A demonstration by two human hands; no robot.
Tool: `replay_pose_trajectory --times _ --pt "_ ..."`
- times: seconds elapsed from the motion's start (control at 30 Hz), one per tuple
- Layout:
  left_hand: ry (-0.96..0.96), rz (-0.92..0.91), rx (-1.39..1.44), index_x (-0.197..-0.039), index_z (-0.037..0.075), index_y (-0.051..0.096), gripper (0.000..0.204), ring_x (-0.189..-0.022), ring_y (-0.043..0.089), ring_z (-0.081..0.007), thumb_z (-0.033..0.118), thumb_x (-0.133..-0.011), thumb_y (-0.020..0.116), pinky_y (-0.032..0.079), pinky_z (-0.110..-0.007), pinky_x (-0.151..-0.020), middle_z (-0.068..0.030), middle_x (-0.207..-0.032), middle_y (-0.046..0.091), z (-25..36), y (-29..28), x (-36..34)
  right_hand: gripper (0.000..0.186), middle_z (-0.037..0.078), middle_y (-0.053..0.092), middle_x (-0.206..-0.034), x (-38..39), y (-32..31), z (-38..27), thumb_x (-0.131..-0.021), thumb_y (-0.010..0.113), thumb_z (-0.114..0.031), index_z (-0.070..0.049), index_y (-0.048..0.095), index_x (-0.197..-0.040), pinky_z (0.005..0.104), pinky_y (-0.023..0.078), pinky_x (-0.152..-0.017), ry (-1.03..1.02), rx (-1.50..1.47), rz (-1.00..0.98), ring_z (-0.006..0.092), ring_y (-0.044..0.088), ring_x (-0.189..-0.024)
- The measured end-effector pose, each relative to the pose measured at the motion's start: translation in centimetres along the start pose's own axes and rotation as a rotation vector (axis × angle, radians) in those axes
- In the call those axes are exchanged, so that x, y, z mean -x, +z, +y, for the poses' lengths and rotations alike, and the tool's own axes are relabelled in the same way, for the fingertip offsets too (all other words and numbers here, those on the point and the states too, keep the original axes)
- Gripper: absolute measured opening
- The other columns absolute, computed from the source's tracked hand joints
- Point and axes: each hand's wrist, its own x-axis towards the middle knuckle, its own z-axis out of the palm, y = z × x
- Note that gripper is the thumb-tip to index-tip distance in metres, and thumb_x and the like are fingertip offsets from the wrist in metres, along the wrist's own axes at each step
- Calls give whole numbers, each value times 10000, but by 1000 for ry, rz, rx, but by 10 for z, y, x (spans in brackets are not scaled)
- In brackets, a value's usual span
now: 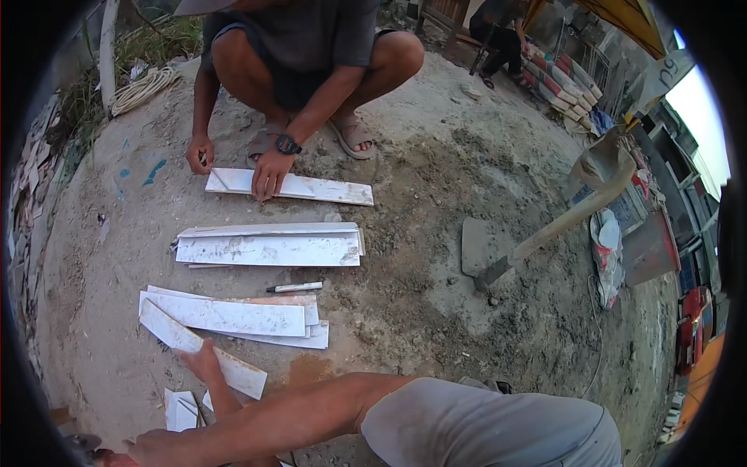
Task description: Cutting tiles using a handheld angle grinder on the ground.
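Several long white tile strips are laid out on the dusty ground [436, 179]. The nearest strip [243, 376], lying aslant at the lower left, is touched by the left hand [202, 363]. The fingers are laid flat on the strip's upper edge and the thumb is spread to the side, so nothing is pinched. A bare limb [296, 416] is stretched across the lower edge. It ends at the bottom left corner, and whether that end is the right hand, or how it is held, cannot be told.

Just above the slanted strip a low pile of strips [233, 315] is seen, overlapped at its left end. A white marker [296, 287] is lying just beyond it, then a second stack [268, 247]. Small cut pieces [183, 411] are scattered by the forearm.

Across the ground, a single strip [319, 187] is pressed down by a crouching person's hand [269, 176]. A dark watch [287, 145] is worn on that wrist, and the other hand [200, 154] is closed by the strip's end. Off to the right, a long-handled tool [560, 226] is propped beside a flat stone [475, 245]. A rope coil [144, 89] is left at the far left.
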Motion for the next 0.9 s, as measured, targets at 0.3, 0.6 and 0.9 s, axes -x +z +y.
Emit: replay_pose_trajectory --times 0.3,0.6,0.9 --pt "341 -344 323 -1485 38 284 884 -1300 437 -299 130 -722 720 333 -380 -1089 -188 -1459 407 -86 -143 80 747 272 653 -1015 41 53 -34 -489 872 -263 111 581 -1068 391 521 -863 -83 57 102 376 646 -991" --pt "475 -422 -518 -1256 105 578 641 -1155 556 -338 279 -674 782 452 -416 -967 -163 -1239 610 -143 -285 211 703 293 648 -932 108 57 -62 -583 748 -387 103 529 -1038 407 510 -818 78 -62 20 424 647 -904" --pt "595 -594 -162 -1307 108 543 671 -1254 488 -335 279 -704 781 386 -430 -1053 -146 -1307 561 -186 -266 231 661 301 613 -915 114 159 -38 -604 722 -326 111 508 -1053 443 493 -846 145 -53 -13 459 614 -908"
